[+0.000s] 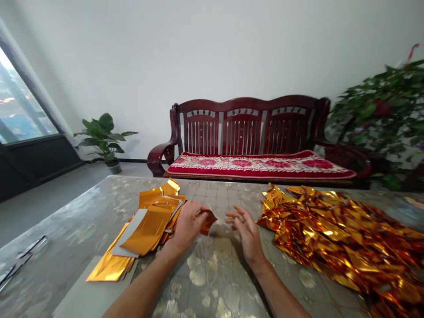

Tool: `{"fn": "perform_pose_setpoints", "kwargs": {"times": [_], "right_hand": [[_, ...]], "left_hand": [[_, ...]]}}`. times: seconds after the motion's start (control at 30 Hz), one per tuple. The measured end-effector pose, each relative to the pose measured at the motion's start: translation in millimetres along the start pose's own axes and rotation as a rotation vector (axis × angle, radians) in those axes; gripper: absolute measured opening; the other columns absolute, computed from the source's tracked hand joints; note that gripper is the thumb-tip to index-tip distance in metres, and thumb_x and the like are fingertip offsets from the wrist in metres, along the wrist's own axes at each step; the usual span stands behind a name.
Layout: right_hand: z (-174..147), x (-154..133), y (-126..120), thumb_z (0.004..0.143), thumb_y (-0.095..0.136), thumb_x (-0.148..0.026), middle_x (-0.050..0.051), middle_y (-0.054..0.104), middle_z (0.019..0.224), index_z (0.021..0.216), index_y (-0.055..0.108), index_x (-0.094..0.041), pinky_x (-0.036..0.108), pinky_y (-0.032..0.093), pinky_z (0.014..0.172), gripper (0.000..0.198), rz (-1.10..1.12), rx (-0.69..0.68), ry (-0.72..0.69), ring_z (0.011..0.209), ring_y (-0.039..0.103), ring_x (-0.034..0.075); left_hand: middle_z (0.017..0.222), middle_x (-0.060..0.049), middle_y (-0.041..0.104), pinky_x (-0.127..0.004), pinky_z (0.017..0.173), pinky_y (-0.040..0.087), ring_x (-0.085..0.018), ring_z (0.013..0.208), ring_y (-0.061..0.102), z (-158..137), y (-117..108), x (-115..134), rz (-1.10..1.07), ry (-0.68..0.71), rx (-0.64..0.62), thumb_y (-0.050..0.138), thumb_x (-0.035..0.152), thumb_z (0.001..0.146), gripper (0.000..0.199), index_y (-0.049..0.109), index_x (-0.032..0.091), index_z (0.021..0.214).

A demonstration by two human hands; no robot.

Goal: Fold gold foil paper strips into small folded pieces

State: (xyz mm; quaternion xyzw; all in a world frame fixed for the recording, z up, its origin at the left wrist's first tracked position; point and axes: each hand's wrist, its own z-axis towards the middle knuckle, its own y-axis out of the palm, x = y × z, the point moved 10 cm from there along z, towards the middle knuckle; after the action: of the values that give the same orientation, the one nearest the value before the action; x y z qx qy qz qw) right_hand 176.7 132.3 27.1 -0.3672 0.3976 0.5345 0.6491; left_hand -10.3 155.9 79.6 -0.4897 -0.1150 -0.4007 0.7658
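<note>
My left hand is closed on a small piece of gold foil paper, which sticks out past the fingertips toward the right. Across a small gap, my right hand hangs over the table with its fingers apart and nothing in them. Just left of my left hand lies a loose stack of gold foil sheets, some showing a grey-white back. To the right of my right hand spreads a large heap of folded gold foil pieces, shiny and pointed.
The table has a grey flower-patterned cover. A pale sheet lies under the stack, and a pair of glasses rests at the left edge. Beyond stands a dark red wooden bench, with potted plants on either side.
</note>
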Motion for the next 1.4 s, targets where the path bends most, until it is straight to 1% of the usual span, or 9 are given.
{"fn": "perform_pose_setpoints", "kwargs": {"times": [0.13,0.23,0.33,0.47,0.6,0.73,0.93,1.13,1.4], "right_hand": [[-1.4,-28.3,-0.1,0.082,0.063,-0.032,0.012,0.061,0.128,0.133,0.053,-0.021,0.04,0.05,0.095,0.053,-0.292,-0.02,-0.245,0.117,0.058,0.026],[-11.3,-52.0,3.9,0.082,0.056,-0.014,0.008,0.065,0.119,0.121,0.064,-0.026,0.041,0.048,0.097,0.042,-0.49,-0.006,-0.485,0.112,0.058,0.023],[-18.1,-54.7,10.5,0.082,0.047,-0.006,0.006,0.069,0.11,0.108,0.071,-0.028,0.039,0.05,0.091,0.042,-0.601,-0.07,-0.583,0.105,0.06,0.021],[-20.2,-41.3,19.8,0.081,0.049,-0.005,0.007,0.071,0.109,0.101,0.074,-0.025,0.039,0.05,0.092,0.038,-0.715,-0.173,-0.556,0.108,0.058,0.023],[-22.1,-20.6,35.5,0.076,0.05,-0.002,0.007,0.07,0.102,0.096,0.074,-0.024,0.036,0.049,0.087,0.038,-0.789,-0.312,-0.45,0.101,0.057,0.022],[-24.6,-2.1,47.1,0.072,0.052,-0.002,0.004,0.069,0.099,0.098,0.07,-0.024,0.035,0.044,0.087,0.039,-0.857,-0.438,-0.349,0.095,0.057,0.021],[-17.6,4.5,39.8,0.069,0.053,-0.004,0.005,0.068,0.098,0.101,0.063,-0.021,0.032,0.043,0.084,0.038,-0.871,-0.409,-0.226,0.094,0.058,0.021],[-22.9,0.7,35.2,0.091,0.052,-0.017,0.004,0.071,0.106,0.091,0.066,-0.022,0.03,0.044,0.089,0.015,-0.796,-0.533,-0.239,0.098,0.062,0.018],[-21.6,6.2,15.9,0.094,0.055,-0.027,0.003,0.065,0.086,0.076,0.067,-0.02,0.028,0.042,0.079,0.023,-0.794,-0.385,-0.109,0.088,0.059,0.017]], "left_hand": [[0.085,0.0,0.071,-0.045,0.113,0.032,-0.018,0.095,0.064,-8.6,-21.1,11.2,-0.112,0.107,0.225,0.05,0.021,0.088,0.016,0.065,0.024,0.082],[0.085,-0.001,0.072,-0.049,0.115,0.029,-0.02,0.105,0.063,-12.2,-16.4,21.0,-0.138,0.188,0.184,0.047,0.019,0.087,0.019,0.064,0.024,0.079],[0.102,-0.003,0.072,-0.049,0.113,0.031,-0.023,0.114,0.058,-18.5,-0.1,22.7,-0.001,0.185,0.035,0.049,0.015,0.084,0.02,0.066,0.025,0.087],[0.12,-0.005,0.063,-0.039,0.099,0.042,-0.024,0.111,0.055,-39.5,29.2,13.3,0.246,0.125,-0.216,0.055,0.011,0.083,0.036,0.065,0.029,0.112],[0.108,-0.004,0.063,-0.029,0.085,0.047,-0.02,0.101,0.058,-60.8,53.0,-0.7,0.295,0.052,-0.39,0.051,0.008,0.084,0.034,0.067,0.029,0.105],[0.1,-0.004,0.067,-0.031,0.087,0.047,-0.021,0.1,0.059,-63.8,54.8,-11.8,0.252,0.026,-0.348,0.052,0.006,0.084,0.031,0.07,0.026,0.1],[0.112,-0.006,0.07,-0.037,0.098,0.048,-0.022,0.108,0.062,-59.2,49.5,-27.3,0.148,0.006,-0.245,0.055,0.004,0.083,0.032,0.072,0.022,0.104],[0.113,-0.006,0.072,-0.04,0.098,0.048,-0.023,0.106,0.063,-61.0,49.8,-18.2,0.138,0.074,-0.274,0.058,0.023,0.091,0.02,0.075,0.022,0.102],[0.101,-0.003,0.072,-0.035,0.091,0.045,-0.021,0.098,0.061,-59.2,53.1,-14.1,0.088,0.004,-0.336,0.052,0.033,0.096,0.027,0.076,0.024,0.09]]}}
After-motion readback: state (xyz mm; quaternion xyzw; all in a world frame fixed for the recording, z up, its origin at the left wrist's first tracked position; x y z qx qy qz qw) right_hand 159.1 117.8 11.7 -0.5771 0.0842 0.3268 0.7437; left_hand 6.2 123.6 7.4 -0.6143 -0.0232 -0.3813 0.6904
